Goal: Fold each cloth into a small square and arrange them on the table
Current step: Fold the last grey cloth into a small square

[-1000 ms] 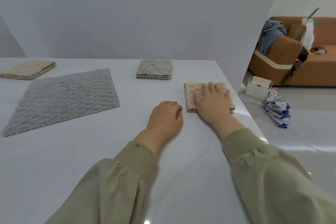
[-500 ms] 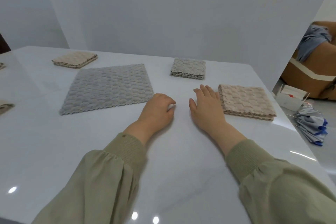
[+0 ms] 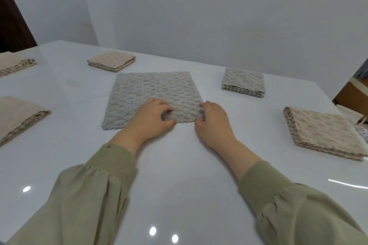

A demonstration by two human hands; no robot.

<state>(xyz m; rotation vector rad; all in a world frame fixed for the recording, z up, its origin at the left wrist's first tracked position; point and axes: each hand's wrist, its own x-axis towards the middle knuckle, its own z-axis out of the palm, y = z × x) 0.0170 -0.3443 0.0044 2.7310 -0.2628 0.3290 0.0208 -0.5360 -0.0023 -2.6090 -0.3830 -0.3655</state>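
Note:
An unfolded grey waffle cloth (image 3: 153,91) lies flat in the middle of the white table (image 3: 179,165). My left hand (image 3: 153,118) pinches its near edge, fingers curled into the fabric. My right hand (image 3: 213,123) grips the cloth's near right corner. A folded grey square (image 3: 244,82) sits at the back right. A folded beige square (image 3: 322,133) lies at the right. Another folded beige square (image 3: 111,61) rests at the back left.
Two more folded beige cloths lie at the left edge, one near (image 3: 18,117) and one farther back (image 3: 14,65). A grey wall (image 3: 219,16) stands behind the table. The table's right edge drops off beside a brown sofa (image 3: 352,91).
The view swung left. My right hand left the folded beige square and both hands moved onto the near edge of the unfolded grey cloth and took hold of it.

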